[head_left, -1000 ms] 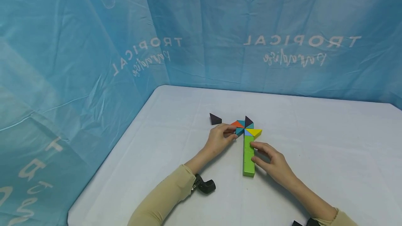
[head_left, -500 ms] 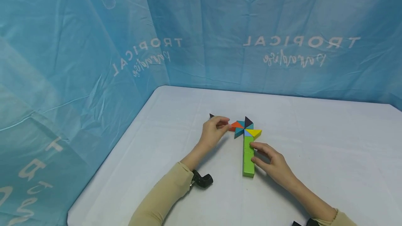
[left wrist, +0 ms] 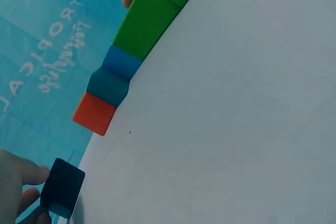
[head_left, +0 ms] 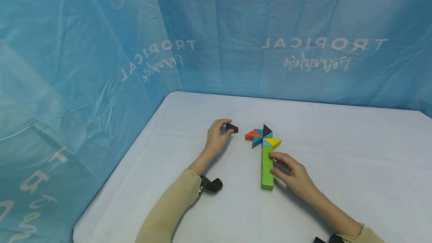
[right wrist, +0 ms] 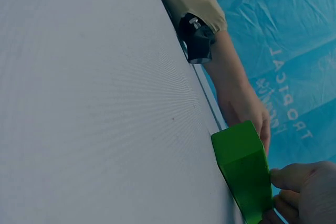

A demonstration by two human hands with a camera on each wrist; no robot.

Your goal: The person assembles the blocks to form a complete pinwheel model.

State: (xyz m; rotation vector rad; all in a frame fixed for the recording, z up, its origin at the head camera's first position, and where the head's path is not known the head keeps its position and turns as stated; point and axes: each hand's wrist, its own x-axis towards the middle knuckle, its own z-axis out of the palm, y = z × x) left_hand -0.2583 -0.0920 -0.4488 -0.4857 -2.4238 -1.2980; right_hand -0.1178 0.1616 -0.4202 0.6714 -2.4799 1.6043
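Observation:
My left hand (head_left: 216,138) holds a black wedge-shaped block (head_left: 232,128) between thumb and finger, left of the pinwheel of coloured blocks. In the left wrist view, fingertips meet two sides of this dark block (left wrist: 62,187). The pinwheel has an orange block (head_left: 252,135), teal triangles (head_left: 257,141), a black triangle (head_left: 267,131), a light blue triangle (head_left: 266,143) and a yellow triangle (head_left: 274,143). Below it runs a column of green blocks (head_left: 267,168). My right hand (head_left: 293,175) rests thumb and fingertips against the column's right side, with fingers loosely bent; the right wrist view shows a green block (right wrist: 244,166) there.
The blocks lie on a white-covered table (head_left: 354,153). A blue printed curtain (head_left: 287,18) hangs behind and along the left side. A black wrist device (head_left: 212,185) sits under the left sleeve (head_left: 172,205).
My left hand has left the pinwheel's teal and orange blocks and moved left to the black wedge-shaped block, now between its thumb and finger. The right hand stays in place.

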